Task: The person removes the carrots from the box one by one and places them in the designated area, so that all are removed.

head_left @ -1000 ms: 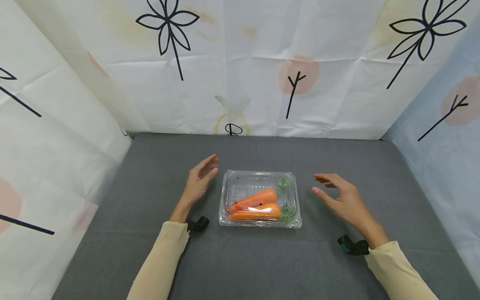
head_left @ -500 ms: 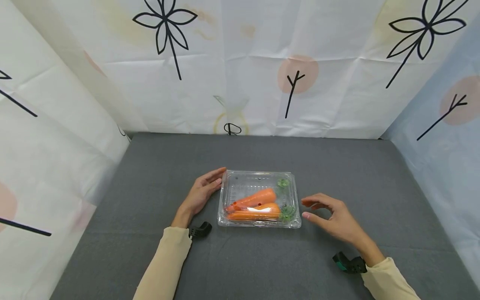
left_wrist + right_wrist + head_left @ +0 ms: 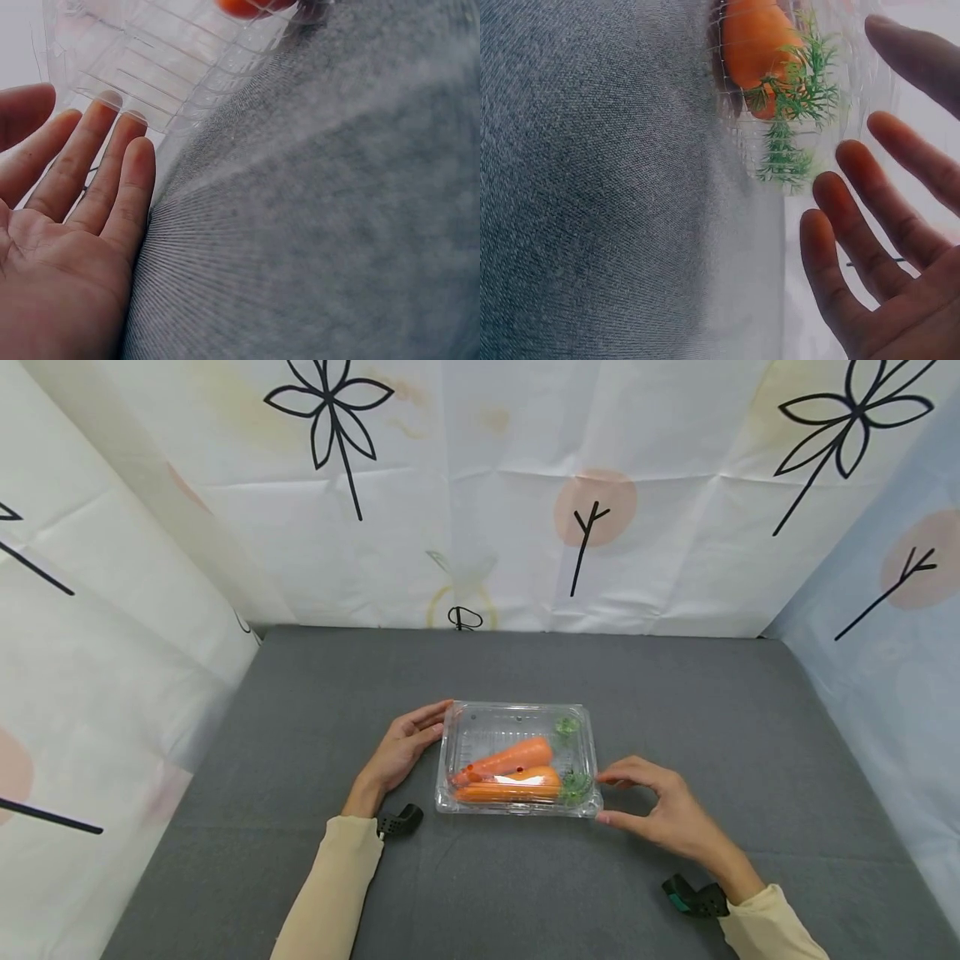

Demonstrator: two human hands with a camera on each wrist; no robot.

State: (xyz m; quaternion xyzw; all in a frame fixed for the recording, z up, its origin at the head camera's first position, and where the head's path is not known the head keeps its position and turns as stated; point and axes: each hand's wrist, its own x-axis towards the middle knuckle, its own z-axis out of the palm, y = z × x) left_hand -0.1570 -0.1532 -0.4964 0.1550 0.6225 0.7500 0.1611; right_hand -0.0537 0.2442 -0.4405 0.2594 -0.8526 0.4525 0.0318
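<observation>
A clear plastic clamshell box lies closed on the grey cloth, with orange carrots inside and leafy green tops at its right end. My left hand rests straight fingers against the box's left side. In the left wrist view, fingertips meet the ribbed clear wall. At the lower right corner, my right hand has its thumb and fingertips right at the rim. The right wrist view shows those fingers extended and spread beside the green leaves, thumb apart from them.
A grey cloth covers the table around the box. White sheets with black plant drawings hang behind and at both sides. A black wrist camera sits on the left wrist, another camera on the right.
My left hand has moved right and down to the box's left side. My right hand has come left and down to its right edge. The box has barely moved.
</observation>
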